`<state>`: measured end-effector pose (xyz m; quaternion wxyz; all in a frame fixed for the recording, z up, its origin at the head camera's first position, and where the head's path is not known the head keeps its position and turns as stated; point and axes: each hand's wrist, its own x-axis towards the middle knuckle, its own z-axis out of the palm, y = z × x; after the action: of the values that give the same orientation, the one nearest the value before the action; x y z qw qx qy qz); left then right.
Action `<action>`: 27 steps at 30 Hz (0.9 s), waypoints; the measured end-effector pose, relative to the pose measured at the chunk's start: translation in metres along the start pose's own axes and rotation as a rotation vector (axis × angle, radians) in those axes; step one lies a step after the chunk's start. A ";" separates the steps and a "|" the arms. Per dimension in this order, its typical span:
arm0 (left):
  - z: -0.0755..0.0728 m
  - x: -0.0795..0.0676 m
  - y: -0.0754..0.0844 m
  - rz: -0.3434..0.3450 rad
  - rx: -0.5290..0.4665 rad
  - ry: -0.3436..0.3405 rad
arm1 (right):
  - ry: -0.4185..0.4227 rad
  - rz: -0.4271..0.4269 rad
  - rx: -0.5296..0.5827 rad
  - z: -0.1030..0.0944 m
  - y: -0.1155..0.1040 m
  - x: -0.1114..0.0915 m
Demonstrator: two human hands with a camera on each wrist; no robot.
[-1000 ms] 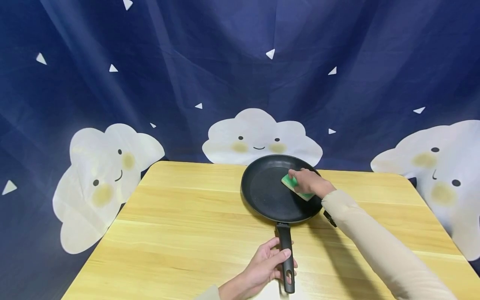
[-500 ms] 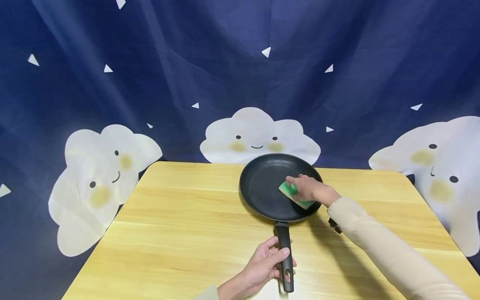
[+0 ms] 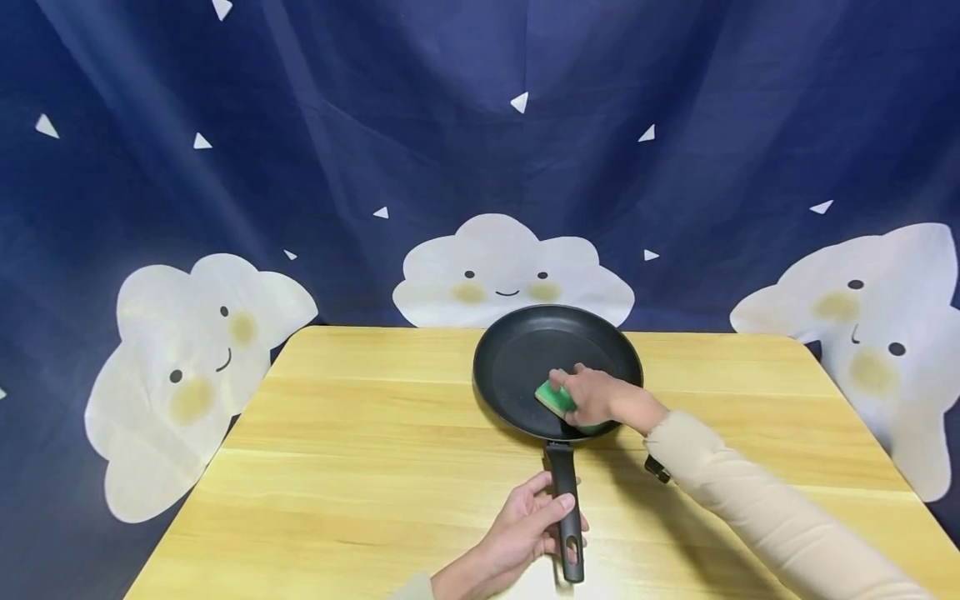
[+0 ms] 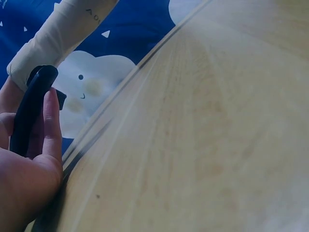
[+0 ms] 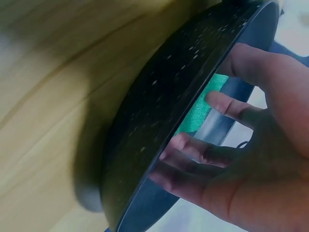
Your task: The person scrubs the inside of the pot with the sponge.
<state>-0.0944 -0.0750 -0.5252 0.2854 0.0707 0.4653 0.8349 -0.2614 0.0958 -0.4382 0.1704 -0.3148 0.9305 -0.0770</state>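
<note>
A black frying pan (image 3: 510, 367) lies near the table's far edge, its handle (image 3: 562, 467) pointing toward me. My left hand (image 3: 517, 533) grips that handle, thumb on top and fingers wrapped beneath. The left wrist view shows the handle's end (image 4: 36, 111) rising out of the same hand. Inside the pan, my right hand (image 3: 596, 396) holds a green scouring sponge (image 3: 552, 398) with a pale underside against the cooking surface, in the half closest to the handle. Thumb and fingers grip the sponge (image 5: 200, 111) behind the pan's rim in the right wrist view; the rim hides part of it.
The pan stands on a light wooden table (image 3: 360, 417). Behind the table hangs a dark blue curtain (image 3: 450, 125) with smiling white clouds and small white triangles. My right sleeve (image 3: 772, 508) crosses over the table's right side, a dark wrist device (image 3: 657, 469) below its cuff.
My right hand has slid the sponge left and toward the handle across the pan. The left hand keeps its hold on the handle. The head view has shifted slightly.
</note>
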 end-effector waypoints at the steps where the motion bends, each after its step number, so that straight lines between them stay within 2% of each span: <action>1: 0.000 0.000 0.000 0.000 -0.001 0.001 | -0.004 -0.003 0.003 0.000 -0.002 0.000; 18: 0.000 0.001 -0.001 0.028 0.006 -0.014 | 0.017 -0.114 0.061 0.005 -0.035 0.012; 27: 0.000 0.001 -0.001 0.037 -0.002 -0.020 | 0.013 -0.060 0.042 0.007 -0.049 0.028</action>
<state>-0.0945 -0.0737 -0.5262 0.2746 0.0874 0.4603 0.8397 -0.2519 0.0401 -0.4399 0.1685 -0.3384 0.9200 -0.1036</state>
